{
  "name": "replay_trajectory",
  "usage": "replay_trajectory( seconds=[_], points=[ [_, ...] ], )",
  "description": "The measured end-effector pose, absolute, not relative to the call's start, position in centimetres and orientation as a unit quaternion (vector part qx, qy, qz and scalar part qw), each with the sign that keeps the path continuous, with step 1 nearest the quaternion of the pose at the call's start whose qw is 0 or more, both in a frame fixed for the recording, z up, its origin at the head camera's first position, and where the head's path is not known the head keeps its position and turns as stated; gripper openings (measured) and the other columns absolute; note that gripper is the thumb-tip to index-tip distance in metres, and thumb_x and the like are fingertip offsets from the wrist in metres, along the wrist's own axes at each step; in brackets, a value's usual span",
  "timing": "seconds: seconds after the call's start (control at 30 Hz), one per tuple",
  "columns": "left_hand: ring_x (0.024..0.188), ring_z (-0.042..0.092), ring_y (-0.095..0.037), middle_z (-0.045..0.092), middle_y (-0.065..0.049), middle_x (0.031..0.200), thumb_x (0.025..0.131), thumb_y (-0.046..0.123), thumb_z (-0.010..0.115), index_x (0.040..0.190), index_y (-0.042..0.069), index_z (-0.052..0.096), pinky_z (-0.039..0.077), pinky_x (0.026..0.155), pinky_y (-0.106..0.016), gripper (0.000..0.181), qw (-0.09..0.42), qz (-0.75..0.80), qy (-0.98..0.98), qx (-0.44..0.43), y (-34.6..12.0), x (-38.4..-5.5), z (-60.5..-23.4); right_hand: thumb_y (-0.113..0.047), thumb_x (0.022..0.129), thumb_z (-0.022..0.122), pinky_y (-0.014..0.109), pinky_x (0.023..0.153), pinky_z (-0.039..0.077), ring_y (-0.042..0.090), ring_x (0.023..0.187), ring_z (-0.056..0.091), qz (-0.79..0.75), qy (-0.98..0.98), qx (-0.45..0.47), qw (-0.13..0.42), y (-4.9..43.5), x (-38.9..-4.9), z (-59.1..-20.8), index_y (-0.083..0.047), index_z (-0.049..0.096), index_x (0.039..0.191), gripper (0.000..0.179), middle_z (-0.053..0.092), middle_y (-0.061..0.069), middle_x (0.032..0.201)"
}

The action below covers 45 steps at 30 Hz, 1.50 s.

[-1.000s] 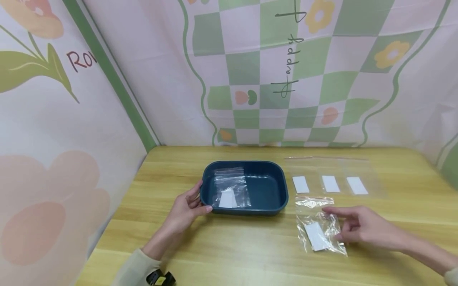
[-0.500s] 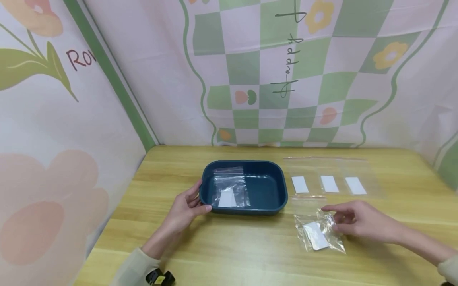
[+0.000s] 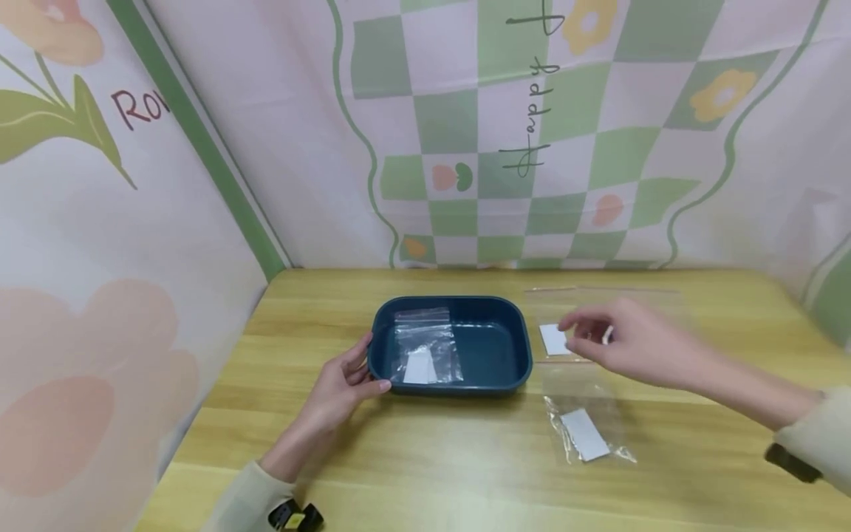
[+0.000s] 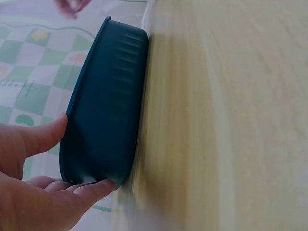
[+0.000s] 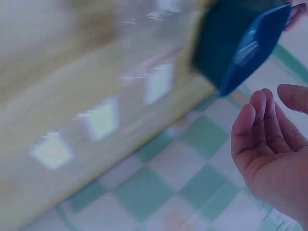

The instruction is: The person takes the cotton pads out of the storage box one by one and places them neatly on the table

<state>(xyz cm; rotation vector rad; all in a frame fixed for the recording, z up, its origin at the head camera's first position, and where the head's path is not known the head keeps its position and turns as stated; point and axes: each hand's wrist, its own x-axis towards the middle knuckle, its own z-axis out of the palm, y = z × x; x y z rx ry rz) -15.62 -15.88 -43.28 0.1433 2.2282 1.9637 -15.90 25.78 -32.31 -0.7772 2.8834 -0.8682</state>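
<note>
My left hand (image 3: 335,391) grips the left end of a dark blue tray (image 3: 488,347); in the left wrist view the thumb lies at the tray's (image 4: 106,96) rim and the fingers reach under its end. Inside the tray, on the left, lies a clear zip bag (image 3: 425,336) with white pieces in it. My right hand (image 3: 618,340) hovers over the bags right of the tray, fingers loosely bent and holding nothing. Below it a crinkled zip bag (image 3: 585,436) with a white card lies on the table. Partly behind the hand is another white card (image 3: 552,340) in a bag.
The wooden table (image 3: 432,473) meets a patterned cloth wall (image 3: 499,133) at the back and another cloth on the left. Blurred in the right wrist view, several white cards (image 5: 102,120) in clear bags lie along the back right of the table.
The right hand has let go of the crinkled bag, which now lies flatter, and has moved up and left over the back row. The left hand has stayed on the tray.
</note>
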Motion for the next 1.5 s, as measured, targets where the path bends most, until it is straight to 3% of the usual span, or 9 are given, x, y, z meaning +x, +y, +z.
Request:
replay_trajectory(
  seconds=[0.17,0.4,0.57,0.73,1.0,1.3,1.5],
  points=[
    [0.143,0.045,-0.041,0.033,-0.018,0.166,0.091,-0.01,0.076,0.164,0.004,0.033,0.053,0.102,-0.034,0.086,0.087,0.666,0.739,0.049,-15.9,-15.7,-43.6,-0.003,0.093,0.074,0.028,0.062,0.059,0.01,0.077,0.066,-0.292,0.915,-0.275,0.054,21.6,-17.9,-31.3,-0.002,0.075,0.118,0.026,0.072,-0.005,0.087],
    [0.142,0.045,-0.042,0.032,-0.019,0.166,0.091,-0.011,0.076,0.163,0.003,0.033,0.053,0.102,-0.034,0.085,0.086,0.667,0.738,0.048,-15.9,-15.6,-43.6,0.002,0.089,0.074,0.035,0.078,0.062,0.016,0.087,0.07,-0.304,0.895,-0.3,0.126,17.2,-21.1,-33.5,0.008,0.06,0.137,0.05,0.073,-0.001,0.091],
    [0.143,0.045,-0.043,0.032,-0.019,0.166,0.092,-0.01,0.076,0.164,0.004,0.033,0.053,0.102,-0.035,0.085,0.087,0.665,0.74,0.049,-16.0,-15.5,-43.3,-0.001,0.091,0.073,0.04,0.087,0.062,0.023,0.099,0.071,-0.292,0.888,-0.301,0.188,15.1,-22.4,-35.5,0.008,0.049,0.148,0.063,0.075,0.011,0.11],
    [0.143,0.045,-0.041,0.033,-0.017,0.166,0.092,-0.009,0.076,0.164,0.006,0.034,0.052,0.104,-0.036,0.085,0.086,0.667,0.739,0.049,-16.0,-15.7,-43.2,-0.001,0.091,0.072,0.042,0.093,0.06,0.03,0.111,0.071,-0.296,0.882,-0.3,0.212,13.8,-23.5,-37.0,0.009,0.044,0.153,0.069,0.073,0.018,0.123],
    [0.143,0.045,-0.04,0.034,-0.018,0.166,0.091,-0.01,0.076,0.164,0.006,0.033,0.052,0.104,-0.036,0.086,0.092,0.677,0.728,0.052,-15.9,-15.8,-43.3,0.0,0.086,0.072,0.039,0.089,0.058,0.026,0.107,0.07,-0.294,0.885,-0.279,0.231,12.9,-24.3,-38.5,0.009,0.039,0.156,0.077,0.074,0.016,0.119],
    [0.144,0.045,-0.039,0.033,-0.017,0.166,0.091,-0.009,0.077,0.164,0.005,0.033,0.049,0.107,-0.039,0.086,0.091,0.675,0.73,0.052,-16.0,-15.9,-43.3,0.007,0.085,0.069,0.034,0.088,0.058,0.031,0.119,0.067,-0.363,0.868,-0.227,0.25,12.5,-24.6,-39.3,0.009,0.04,0.155,0.076,0.074,0.018,0.12],
    [0.144,0.045,-0.04,0.033,-0.017,0.166,0.091,-0.01,0.076,0.164,0.005,0.033,0.049,0.107,-0.039,0.086,0.09,0.673,0.733,0.045,-16.0,-15.8,-43.2,0.008,0.087,0.067,0.032,0.076,0.058,0.024,0.107,0.07,-0.43,0.839,-0.182,0.28,12.1,-24.6,-39.7,0.008,0.038,0.156,0.076,0.074,0.018,0.119]
  ],
)
